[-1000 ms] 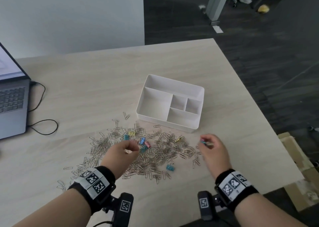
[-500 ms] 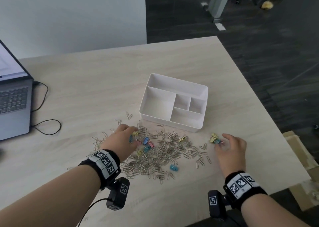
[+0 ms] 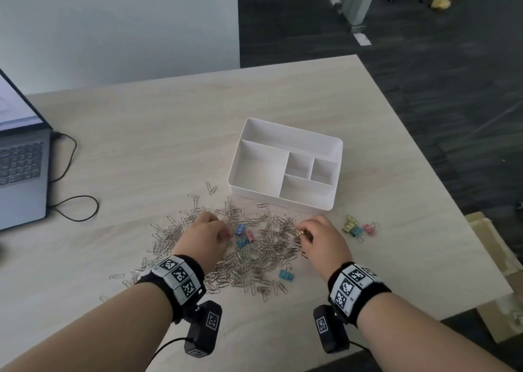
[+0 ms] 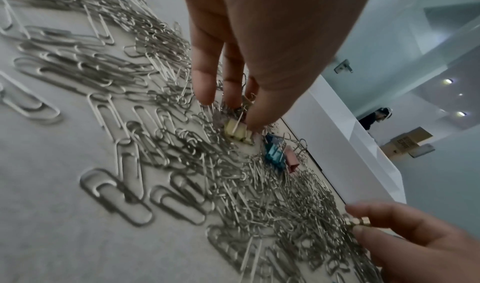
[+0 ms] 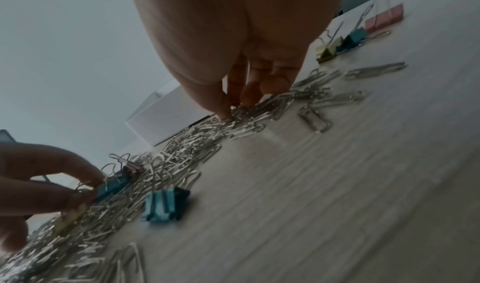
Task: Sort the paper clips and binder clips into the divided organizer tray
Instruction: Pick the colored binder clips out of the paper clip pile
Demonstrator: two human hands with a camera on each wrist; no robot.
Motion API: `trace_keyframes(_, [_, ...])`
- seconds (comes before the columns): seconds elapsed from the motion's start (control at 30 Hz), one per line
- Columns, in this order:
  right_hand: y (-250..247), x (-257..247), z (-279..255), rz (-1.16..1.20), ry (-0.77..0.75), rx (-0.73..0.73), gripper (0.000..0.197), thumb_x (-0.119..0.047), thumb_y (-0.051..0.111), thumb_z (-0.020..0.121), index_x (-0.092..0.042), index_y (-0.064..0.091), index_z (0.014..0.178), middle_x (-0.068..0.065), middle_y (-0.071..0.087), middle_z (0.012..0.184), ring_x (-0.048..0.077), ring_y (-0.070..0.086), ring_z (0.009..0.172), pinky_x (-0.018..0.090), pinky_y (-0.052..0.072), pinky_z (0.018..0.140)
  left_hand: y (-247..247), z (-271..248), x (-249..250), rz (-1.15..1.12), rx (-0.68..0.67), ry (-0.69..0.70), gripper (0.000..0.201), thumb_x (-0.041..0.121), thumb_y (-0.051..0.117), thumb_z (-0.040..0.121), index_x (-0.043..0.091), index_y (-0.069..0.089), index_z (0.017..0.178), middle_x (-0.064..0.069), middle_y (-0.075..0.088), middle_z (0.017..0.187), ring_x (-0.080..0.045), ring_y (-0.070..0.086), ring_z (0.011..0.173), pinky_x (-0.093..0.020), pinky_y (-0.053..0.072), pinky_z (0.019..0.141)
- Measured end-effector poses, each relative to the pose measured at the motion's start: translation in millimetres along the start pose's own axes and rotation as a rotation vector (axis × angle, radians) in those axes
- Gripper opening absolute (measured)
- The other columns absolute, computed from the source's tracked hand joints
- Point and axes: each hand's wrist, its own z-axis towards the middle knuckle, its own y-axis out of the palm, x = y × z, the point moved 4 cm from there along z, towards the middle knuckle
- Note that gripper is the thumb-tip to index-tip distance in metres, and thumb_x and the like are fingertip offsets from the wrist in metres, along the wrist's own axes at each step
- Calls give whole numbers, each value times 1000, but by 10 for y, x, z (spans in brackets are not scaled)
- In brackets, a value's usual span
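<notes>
Right hand (image 3: 325, 238) pinches gold binder clip (image 3: 301, 232); no legible writing.

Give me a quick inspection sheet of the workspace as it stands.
Surface: light wood table.
Job's things: white organizer tray, compartments all empty; paper clip pile in front of it; loose blue binder clip; small group of binder clips set aside on the right.
Clutter: laptop at the left edge.
Hands: left hand pinches a yellow binder clip; right hand pinches a gold binder clip.
Cables: black cable looping from the laptop.
Surroundings: dark floor, cardboard at the right.
</notes>
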Motion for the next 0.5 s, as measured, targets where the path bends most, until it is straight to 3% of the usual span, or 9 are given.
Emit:
trace_keyframes(0.07, [-44, 42, -32, 53, -1, 23, 21, -13, 63, 92, -22, 71, 109, -11, 57, 107, 6, 59, 84, 29, 54, 83, 12, -21, -23, -22, 24, 1, 10, 19, 64, 89, 21, 73, 86, 7, 51, 103, -11, 57, 86, -29, 53, 86])
trace_keyframes(0.2, [-266, 210, -143, 171, 37, 147, 13, -20, 65, 92, -21, 71, 104, -15, 62, 99, 4, 62, 83, 26, 55, 78, 27, -37, -46, -61, 46, 22, 13, 16, 64, 90, 22, 73, 83, 9, 53, 100, -9, 57, 88, -22, 48, 85])
trace_keyframes(0.3, [-479, 448, -167, 280, 196, 285, 6, -23, 67, 92, -27, 70, 95, -13, 68, 91, 7, 64, 81, 23, 51, 69, 22, -60, -77, -96, 65, 7, 15, 12, 64, 89, 22, 74, 85, 10, 55, 98, -7, 57, 85, -19, 45, 81])
trace_keyframes(0.4, [-546, 745, -142, 380, 335, 328, 2, -27, 70, 89, -28, 72, 90, -11, 72, 86, 13, 67, 84, 35, 56, 76, 9, -97, -132, -139, 73, -24, 18, 8, 65, 87, 23, 73, 82, 12, 58, 94, -7, 56, 84, -21, 45, 83])
trace_keyframes(0.5, [-530, 869, -110, 432, 375, 324, 3, -30, 73, 86, -28, 73, 87, -8, 74, 83, 17, 68, 79, 43, 58, 81, -21, -142, -176, -157, 77, -43, 19, 8, 66, 86, 24, 72, 80, 13, 58, 91, -4, 55, 84, -22, 44, 84])
